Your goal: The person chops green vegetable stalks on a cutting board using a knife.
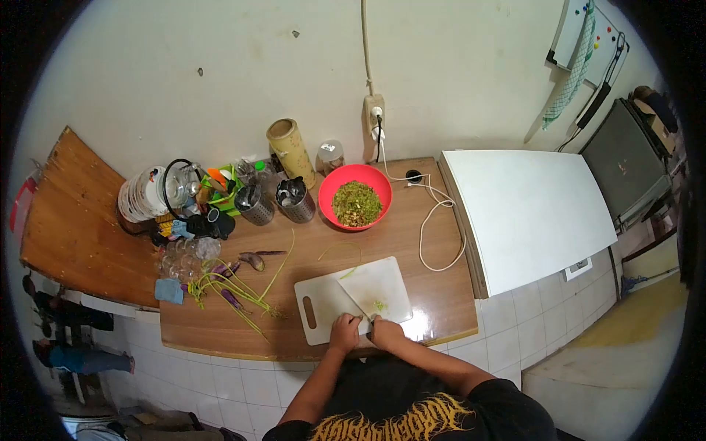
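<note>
A white cutting board (315, 288) with a handle slot lies near the table's front edge. My right hand (385, 332) is closed around the handle of a knife (354, 298), whose blade points away and to the left across the board. My left hand (344, 331) rests at the board's near edge, fingers curled, close beside the blade; whatever it holds is hidden. Small chopped green bits (379, 305) lie right of the blade. A short green piece (348, 273) sits by the knife tip. Behind the board stands a red bowl (326, 192) of chopped greens (357, 203).
Long green beans (254, 298) and small purple eggplants (229, 298) lie left of the board. Two metal utensil holders (299, 211), a bamboo tube (289, 147) and a jar (331, 156) stand at the back. A white cable (423, 239) loops at the right, near a white-topped freezer (526, 213).
</note>
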`<state>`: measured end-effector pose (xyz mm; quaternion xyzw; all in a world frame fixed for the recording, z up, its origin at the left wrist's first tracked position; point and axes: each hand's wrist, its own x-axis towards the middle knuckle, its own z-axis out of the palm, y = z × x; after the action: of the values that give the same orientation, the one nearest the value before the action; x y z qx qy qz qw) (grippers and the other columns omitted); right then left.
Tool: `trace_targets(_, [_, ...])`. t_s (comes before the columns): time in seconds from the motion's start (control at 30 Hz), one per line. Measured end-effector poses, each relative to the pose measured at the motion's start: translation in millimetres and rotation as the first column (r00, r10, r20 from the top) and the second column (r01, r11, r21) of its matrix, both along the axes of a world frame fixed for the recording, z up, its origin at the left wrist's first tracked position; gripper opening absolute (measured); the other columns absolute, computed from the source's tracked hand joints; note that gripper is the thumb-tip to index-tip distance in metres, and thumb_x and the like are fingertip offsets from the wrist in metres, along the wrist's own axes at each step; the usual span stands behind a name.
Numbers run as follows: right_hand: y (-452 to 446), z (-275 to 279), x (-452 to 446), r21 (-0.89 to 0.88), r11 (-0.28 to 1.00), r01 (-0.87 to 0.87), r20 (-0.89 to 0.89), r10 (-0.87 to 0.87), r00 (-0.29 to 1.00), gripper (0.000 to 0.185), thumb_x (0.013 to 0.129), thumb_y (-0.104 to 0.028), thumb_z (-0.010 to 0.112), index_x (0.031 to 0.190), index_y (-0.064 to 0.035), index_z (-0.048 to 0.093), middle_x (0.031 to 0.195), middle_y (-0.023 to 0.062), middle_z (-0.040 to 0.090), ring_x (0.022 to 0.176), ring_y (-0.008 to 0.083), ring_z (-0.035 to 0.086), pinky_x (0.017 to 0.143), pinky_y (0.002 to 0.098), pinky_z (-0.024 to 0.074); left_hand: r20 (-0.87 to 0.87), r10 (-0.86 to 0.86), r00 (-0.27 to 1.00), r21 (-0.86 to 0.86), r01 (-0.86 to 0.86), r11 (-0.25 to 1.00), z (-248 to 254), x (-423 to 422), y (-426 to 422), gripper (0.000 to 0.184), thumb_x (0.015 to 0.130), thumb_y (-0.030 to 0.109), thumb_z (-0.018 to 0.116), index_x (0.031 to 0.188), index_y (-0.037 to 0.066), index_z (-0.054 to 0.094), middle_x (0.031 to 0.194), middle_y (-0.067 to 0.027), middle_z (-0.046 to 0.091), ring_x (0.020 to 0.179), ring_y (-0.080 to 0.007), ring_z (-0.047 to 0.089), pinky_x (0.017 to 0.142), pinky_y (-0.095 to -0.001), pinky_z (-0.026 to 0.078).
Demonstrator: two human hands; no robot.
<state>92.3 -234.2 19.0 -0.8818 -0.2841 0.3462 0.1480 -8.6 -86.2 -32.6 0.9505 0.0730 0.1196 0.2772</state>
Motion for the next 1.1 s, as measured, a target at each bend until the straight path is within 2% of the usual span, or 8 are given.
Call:
trace_targets(0.1, [1,-2,2,0.036,0.999,0.006,-0.022,-0.005,1.0,0.032,0.091,-0.024,0.055,0.111,0.0013,0.054,0.098,0.0271,0.071,0.093,0.0412,0.07,0.081,0.051,0.0542,0.06,0.024,0.998,-0.02,-0.022,1.0,3,0,-3,0.034,0.08,0.003,0.059,0.111,0.011,0.07,0.092,-0.013,0.055,0.09,-0.035,0.057,0.079,-0.0469,0.047])
trace_targets(0.2, [6,-1,4,0.053,0.999,0.01,-0.022,-0.009,1.0,0.035,0.09,-0.025,0.057,0.112,0.0021,0.054,0.1,0.0279,0.07,0.096,0.041,0.069,0.082,0.0507,0.0543,0.05,0.032,0.998,-0.021,-0.031,0.999,4,0,-3,0.034,0.08,0.003,0.06,0.11,0.011,0.07,0.093,-0.0127,0.055,0.091,-0.035,0.057,0.08,-0.0471,0.047])
trace_targets(0.27, [7,-1,4,0.073,0.997,0.014,-0.017,-0.012,1.0,0.035,0.09,-0.023,0.056,0.113,0.0022,0.053,0.097,0.0267,0.071,0.092,0.0412,0.07,0.08,0.051,0.0546,0.048,0.032,0.998,-0.034,-0.031,0.999,4,0,-2,0.033,0.079,0.002,0.06,0.11,0.011,0.07,0.093,-0.0126,0.055,0.091,-0.0349,0.057,0.081,-0.0475,0.047])
trace_targets(0.57, [10,-3,2,0.029,0.999,-0.027,0.016,0.026,1.0,0.039,0.089,-0.026,0.059,0.114,0.0038,0.052,0.097,0.0277,0.071,0.092,0.0415,0.07,0.081,0.05,0.0554,0.028,0.047,0.999,-0.036,-0.046,0.998,1,-1,-3,0.033,0.078,0.002,0.061,0.108,0.011,0.07,0.094,-0.0121,0.055,0.093,-0.0344,0.057,0.083,-0.0485,0.047])
trace_targets(0.8, [7,-6,-3,0.023,1.0,0.005,-0.019,-0.005,1.0,0.039,0.089,-0.025,0.059,0.114,0.0038,0.052,0.098,0.0267,0.071,0.092,0.0403,0.071,0.081,0.0496,0.0556,-0.001,0.054,0.999,-0.022,-0.054,0.998,1,0,-4,0.033,0.078,0.002,0.061,0.108,0.01,0.07,0.094,-0.0127,0.056,0.094,-0.0345,0.057,0.083,-0.048,0.047])
trace_targets(0.9, [10,-2,-2,0.029,1.0,0.0,-0.024,0.001,1.0,0.039,0.089,-0.027,0.059,0.113,0.004,0.052,0.099,0.0276,0.071,0.094,0.0399,0.071,0.083,0.0495,0.0553,0.051,0.056,0.997,-0.017,-0.055,0.998,0,1,-5,0.031,0.078,0.003,0.061,0.107,0.008,0.07,0.094,-0.0135,0.057,0.094,-0.0353,0.058,0.082,-0.0484,0.048])
trace_targets(0.97, [11,2,-3,0.024,0.999,0.022,-0.005,-0.022,1.0,0.03,0.089,-0.016,0.058,0.113,0.0013,0.054,0.095,0.0264,0.071,0.094,0.0408,0.07,0.082,0.0499,0.0551,0.068,0.053,0.996,-0.026,-0.052,0.998,-2,1,-4,0.028,0.079,0.004,0.06,0.105,0.007,0.069,0.094,-0.0139,0.057,0.094,-0.0358,0.058,0.082,-0.0489,0.048])
trace_targets(1.1, [6,5,-11,0.055,0.998,0.041,-0.008,-0.041,0.999,0.029,0.089,-0.016,0.057,0.111,0.0019,0.054,0.093,0.0263,0.071,0.092,0.0408,0.07,0.081,0.0502,0.0552,0.098,0.067,0.993,-0.043,-0.063,0.997,-6,-1,-5,0.021,0.08,0.005,0.06,0.099,0.005,0.066,0.096,-0.015,0.058,0.094,-0.0371,0.058,0.081,-0.0505,0.048])
